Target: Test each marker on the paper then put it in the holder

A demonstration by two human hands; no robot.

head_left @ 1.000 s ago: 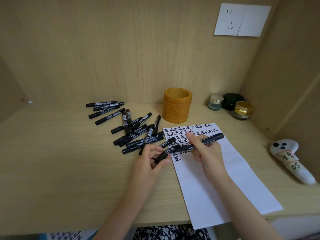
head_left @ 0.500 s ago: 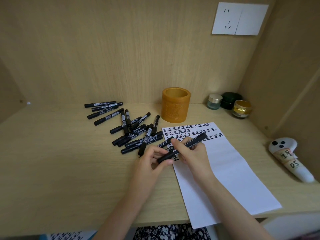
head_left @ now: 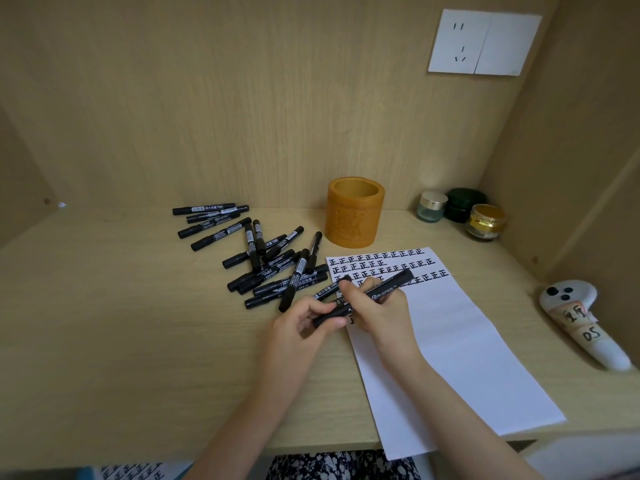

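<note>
We find the markers [head_left: 270, 268] heaped on the desk [head_left: 121, 323], left of centre. The holder [head_left: 355, 220] stands just behind and right of them. The paper [head_left: 450, 341] lies in front of it, overhanging the near edge. Three jars [head_left: 460, 211] sit far right, with a controller [head_left: 585, 327] nearer. At the paper's left edge the left hand [head_left: 298, 327] pinches a cap [head_left: 330, 315] and the right hand [head_left: 377, 306] grips a marker [head_left: 389, 282].

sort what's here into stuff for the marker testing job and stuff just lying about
job: held marker, marker pile, paper, holder
lying about: jars, controller, socket
</note>
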